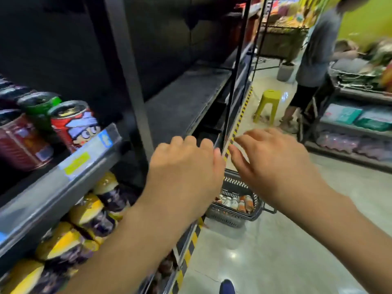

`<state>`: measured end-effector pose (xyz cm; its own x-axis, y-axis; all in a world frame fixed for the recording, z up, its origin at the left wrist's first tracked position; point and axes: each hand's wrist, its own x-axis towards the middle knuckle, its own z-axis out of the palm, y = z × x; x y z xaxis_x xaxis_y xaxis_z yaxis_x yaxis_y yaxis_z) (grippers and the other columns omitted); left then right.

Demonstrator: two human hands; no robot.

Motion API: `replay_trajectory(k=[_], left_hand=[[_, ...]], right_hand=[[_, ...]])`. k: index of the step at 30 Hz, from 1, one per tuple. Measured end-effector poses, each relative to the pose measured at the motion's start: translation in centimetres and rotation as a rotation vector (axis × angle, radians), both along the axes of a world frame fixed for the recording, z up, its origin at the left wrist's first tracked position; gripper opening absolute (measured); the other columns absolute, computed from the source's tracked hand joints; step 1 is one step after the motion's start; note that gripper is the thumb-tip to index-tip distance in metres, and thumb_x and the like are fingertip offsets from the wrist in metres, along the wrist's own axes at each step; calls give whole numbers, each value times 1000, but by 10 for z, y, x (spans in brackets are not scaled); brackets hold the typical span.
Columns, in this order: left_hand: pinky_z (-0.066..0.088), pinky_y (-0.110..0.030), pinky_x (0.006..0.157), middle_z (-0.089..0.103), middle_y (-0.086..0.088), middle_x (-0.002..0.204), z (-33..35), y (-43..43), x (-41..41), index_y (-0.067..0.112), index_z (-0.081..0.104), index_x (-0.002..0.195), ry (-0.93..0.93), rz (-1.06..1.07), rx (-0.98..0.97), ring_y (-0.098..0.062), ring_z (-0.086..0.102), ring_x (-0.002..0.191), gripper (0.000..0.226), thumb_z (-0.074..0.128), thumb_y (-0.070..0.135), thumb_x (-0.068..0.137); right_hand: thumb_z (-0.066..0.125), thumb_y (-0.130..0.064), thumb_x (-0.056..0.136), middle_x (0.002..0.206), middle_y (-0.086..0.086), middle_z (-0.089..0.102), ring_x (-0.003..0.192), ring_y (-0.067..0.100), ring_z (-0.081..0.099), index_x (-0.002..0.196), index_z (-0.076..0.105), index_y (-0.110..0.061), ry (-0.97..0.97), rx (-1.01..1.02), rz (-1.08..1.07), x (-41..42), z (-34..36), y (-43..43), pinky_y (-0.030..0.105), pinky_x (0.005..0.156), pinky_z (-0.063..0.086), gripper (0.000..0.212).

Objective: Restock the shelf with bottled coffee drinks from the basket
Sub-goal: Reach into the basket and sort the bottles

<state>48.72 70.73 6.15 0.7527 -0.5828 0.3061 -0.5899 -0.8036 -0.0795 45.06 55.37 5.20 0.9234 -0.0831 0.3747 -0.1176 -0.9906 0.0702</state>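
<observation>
Both empty hands, left hand (pixel 182 166); right hand (pixel 273 164), above basket (pixel 231 217)

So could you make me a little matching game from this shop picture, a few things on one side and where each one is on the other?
Things:
1. basket of bottles
2. red cartoon can
3. yellow stool
4. yellow and purple packs

Places:
A. on the floor far down the aisle, near a standing person
B. on the shelf at upper left, behind a price rail
C. on the floor beside the shelf base, below both hands
D. on the lower shelf at left, under the cans

Pairs: 1-C, 2-B, 3-A, 4-D
</observation>
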Motion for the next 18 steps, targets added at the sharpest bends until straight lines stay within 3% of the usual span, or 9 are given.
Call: replay_trajectory(k=[1, 3, 4, 6, 10, 15, 18], left_hand=[[33, -37, 53, 48, -9, 66, -10, -20, 5, 15, 47, 73, 26, -61, 43, -29, 44, 59, 39, 21, 29, 98], [30, -37, 61, 50, -8, 86, -36, -58, 16, 13, 53, 98, -35, -208, 121, -30, 42, 74, 68, -13, 27, 84], [29, -38, 64, 51, -9, 96, -50, -76, 23, 13, 51, 111, 7, -259, 147, -31, 46, 83, 80, -19, 23, 76], [30, -37, 66, 54, -11, 109, -79, -115, 43, 10, 50, 122, 63, -315, 177, -33, 51, 96, 76, -12, 18, 79], [37, -39, 77, 58, -10, 118, -140, -198, 90, 12, 55, 119, 255, -278, 326, -35, 53, 108, 39, 23, 20, 100], [36, -47, 98, 52, -16, 136, -233, -292, 173, 11, 53, 130, 549, -121, 447, -38, 46, 123, 42, 29, 30, 100], [26, -52, 112, 37, -18, 151, -278, -342, 215, 14, 50, 138, 619, -62, 515, -39, 31, 136, 45, 30, 31, 101]], right_hand=[[27, -45, 95, 90, 3, 70, 84, 31, 63, 93, 70, -19, 23, -7, -50, -4, -10, -19, 39, 68, 51, 51], [27, -45, 95, 89, 3, 70, 83, 31, 64, 93, 71, -19, 50, -23, -136, -8, -33, -55, 38, 68, 49, 51], [28, -45, 94, 87, 4, 70, 82, 32, 64, 91, 71, -19, 67, -24, -176, -8, -47, -72, 37, 68, 47, 50], [30, -43, 92, 79, 5, 68, 74, 33, 63, 81, 69, -17, 120, -14, -261, -1, -79, -106, 37, 63, 45, 48], [35, -38, 86, 66, 8, 65, 61, 33, 61, 66, 66, -15, 271, 67, -384, 37, -151, -169, 35, 56, 46, 44], [38, -40, 98, 116, 5, 65, 109, 29, 60, 115, 63, -18, 525, 207, -394, 118, -236, -257, 37, 86, 45, 38], [44, -35, 96, 126, 7, 61, 117, 30, 55, 127, 56, -17, 648, 289, -431, 170, -286, -302, 39, 90, 46, 38]])
